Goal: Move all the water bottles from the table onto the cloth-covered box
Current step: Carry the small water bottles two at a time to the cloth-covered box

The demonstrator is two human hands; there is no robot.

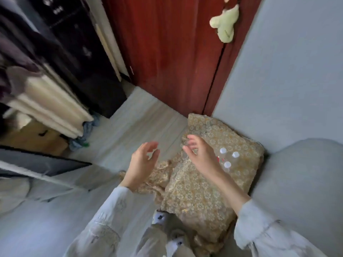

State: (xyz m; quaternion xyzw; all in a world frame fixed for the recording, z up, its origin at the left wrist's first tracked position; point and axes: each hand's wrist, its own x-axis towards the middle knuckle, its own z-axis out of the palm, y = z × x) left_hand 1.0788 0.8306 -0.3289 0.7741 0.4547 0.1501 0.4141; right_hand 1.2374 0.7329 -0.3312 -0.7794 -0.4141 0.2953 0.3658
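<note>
Three clear water bottles with white caps (230, 160) stand upright, close together, on the cloth-covered box (200, 191), which wears a tan floral cloth and sits in the corner by the wall. My right hand (200, 154) hovers just left of the bottles, fingers spread, holding nothing; it hides part of one bottle. Over the floor beside the box's left edge, my left hand (143, 164) is raised with its fingers apart and empty. No table shows in this view.
A red-brown door (167, 52) stands behind the box, with a pale green cloth (225, 25) hanging on it. A pale wall (287, 71) runs on the right. Stacked cream boards (50, 108) and dark furniture (78, 43) stand at left. A grey cushion (300, 182) lies right of the box.
</note>
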